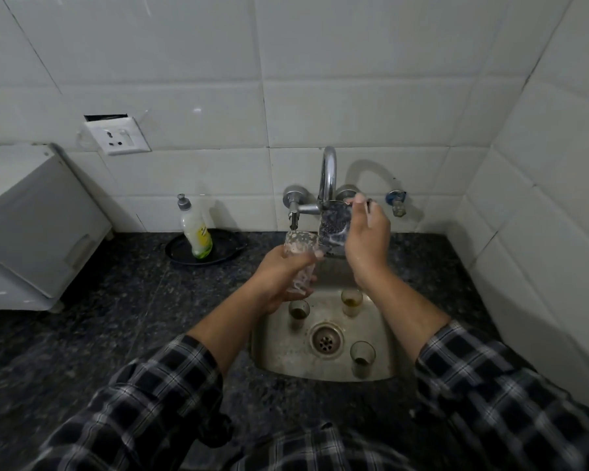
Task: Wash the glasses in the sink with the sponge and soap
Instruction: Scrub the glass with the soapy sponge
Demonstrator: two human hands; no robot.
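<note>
My left hand (279, 280) grips a sudsy clear glass (300, 253), held upright above the left rim of the steel sink (272, 338). To its right, my right hand (368, 239) holds a dark soapy sponge (334, 227) just below the tap spout (329, 175); its fingertips reach up by the right tap handle. Three dirty glasses stand in the basin: one at the back left (299, 312), one at the back right (352, 300), one at the front right (362, 358). A soap bottle (196, 229) stands on a black plate (225, 249) to the left.
Dark granite counter (116, 334) surrounds the sink. A white appliance (31, 226) fills the left side, with a wall socket (118, 136) above it. A small blue valve (397, 200) sticks out of the tiled wall on the right. The drain (325, 339) sits mid-basin.
</note>
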